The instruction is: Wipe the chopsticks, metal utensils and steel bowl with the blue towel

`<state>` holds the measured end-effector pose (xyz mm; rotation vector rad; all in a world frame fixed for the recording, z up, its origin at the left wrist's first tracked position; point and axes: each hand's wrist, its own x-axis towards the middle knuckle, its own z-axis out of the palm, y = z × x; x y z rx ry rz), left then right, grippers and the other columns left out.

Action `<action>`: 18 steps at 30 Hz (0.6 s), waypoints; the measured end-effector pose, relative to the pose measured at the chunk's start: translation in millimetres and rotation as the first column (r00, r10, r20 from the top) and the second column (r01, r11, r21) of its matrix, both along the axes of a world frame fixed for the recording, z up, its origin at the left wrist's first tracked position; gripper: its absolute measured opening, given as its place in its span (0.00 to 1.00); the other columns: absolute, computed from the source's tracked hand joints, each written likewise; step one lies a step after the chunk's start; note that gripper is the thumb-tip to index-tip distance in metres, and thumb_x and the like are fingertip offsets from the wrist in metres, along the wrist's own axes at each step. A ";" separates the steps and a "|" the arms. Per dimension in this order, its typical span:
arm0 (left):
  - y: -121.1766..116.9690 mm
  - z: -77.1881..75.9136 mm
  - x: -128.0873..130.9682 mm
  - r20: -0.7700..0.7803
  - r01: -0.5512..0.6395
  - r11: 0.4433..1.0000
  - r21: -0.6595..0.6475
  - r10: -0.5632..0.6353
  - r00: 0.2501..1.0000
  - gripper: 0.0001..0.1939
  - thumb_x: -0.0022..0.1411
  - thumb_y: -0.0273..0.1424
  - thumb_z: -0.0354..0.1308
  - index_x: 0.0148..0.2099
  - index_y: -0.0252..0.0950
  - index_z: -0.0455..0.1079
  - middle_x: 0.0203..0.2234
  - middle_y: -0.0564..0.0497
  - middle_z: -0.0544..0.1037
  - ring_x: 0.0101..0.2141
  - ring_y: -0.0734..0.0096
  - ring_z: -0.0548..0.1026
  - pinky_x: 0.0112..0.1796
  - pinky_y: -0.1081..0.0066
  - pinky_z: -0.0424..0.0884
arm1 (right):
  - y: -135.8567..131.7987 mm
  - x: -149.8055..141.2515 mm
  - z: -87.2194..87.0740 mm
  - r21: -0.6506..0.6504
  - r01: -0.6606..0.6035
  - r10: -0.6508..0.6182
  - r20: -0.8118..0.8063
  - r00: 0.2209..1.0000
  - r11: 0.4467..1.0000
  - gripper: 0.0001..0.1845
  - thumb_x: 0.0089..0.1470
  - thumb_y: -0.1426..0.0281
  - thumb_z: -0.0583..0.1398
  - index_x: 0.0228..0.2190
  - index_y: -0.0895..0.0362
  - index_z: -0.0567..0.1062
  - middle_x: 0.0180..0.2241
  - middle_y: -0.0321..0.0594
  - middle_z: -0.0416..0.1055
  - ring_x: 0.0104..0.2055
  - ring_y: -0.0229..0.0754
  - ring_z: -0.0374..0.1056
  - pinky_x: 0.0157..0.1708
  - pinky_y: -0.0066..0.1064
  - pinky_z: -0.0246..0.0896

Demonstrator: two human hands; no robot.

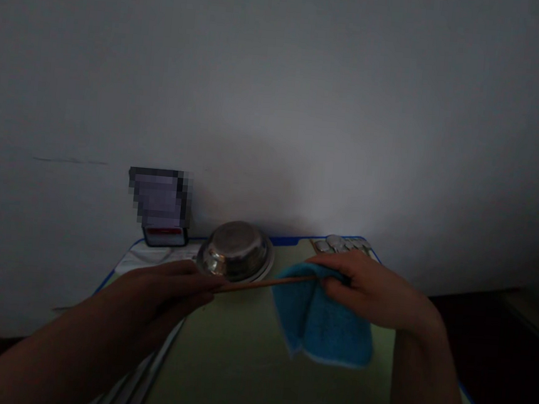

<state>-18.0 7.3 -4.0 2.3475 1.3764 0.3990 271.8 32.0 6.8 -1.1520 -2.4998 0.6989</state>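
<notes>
My left hand (181, 285) pinches one end of a thin wooden chopstick (253, 283) and holds it nearly level above the table. A small blue cloth (333, 333) is folded over the chopstick's other end. My right hand (361, 285) is closed on that cloth, which hangs down below the fingers. The chopstick's right tip is hidden in the cloth and the hand. Just behind the chopstick, a shiny metal bowl (237, 249) rests upside down near the table's back edge.
The greenish table (236, 369) has a blue edge and stands against a grey wall (278, 102). At the back left, a phone-like device (165, 237) leans on the wall, its screen partly blurred out. Several round metallic shapes (336, 242) lie at the back right.
</notes>
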 end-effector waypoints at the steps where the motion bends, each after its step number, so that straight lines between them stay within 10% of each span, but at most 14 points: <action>1: 0.3 -0.7 -0.5 -0.001 -0.008 1.000 -0.005 0.008 1.000 0.16 0.62 0.39 0.47 0.49 0.49 0.70 0.45 0.55 0.76 0.43 0.65 0.74 0.41 0.72 0.70 | 0.0 1.0 0.5 -0.007 -0.007 0.007 -0.008 1.000 1.000 0.12 0.50 0.75 0.51 0.34 0.55 0.72 0.28 0.34 0.72 0.28 0.35 0.65 0.28 0.27 0.54; 18: 2.8 1.7 6.4 -0.027 0.009 1.000 -0.011 -0.009 1.000 0.17 0.62 0.37 0.45 0.48 0.47 0.71 0.43 0.53 0.77 0.42 0.63 0.75 0.41 0.69 0.71 | 2.8 -1.7 -3.2 0.004 0.066 -0.066 0.045 0.997 0.998 0.12 0.56 0.63 0.52 0.34 0.55 0.72 0.28 0.36 0.71 0.29 0.36 0.65 0.28 0.27 0.53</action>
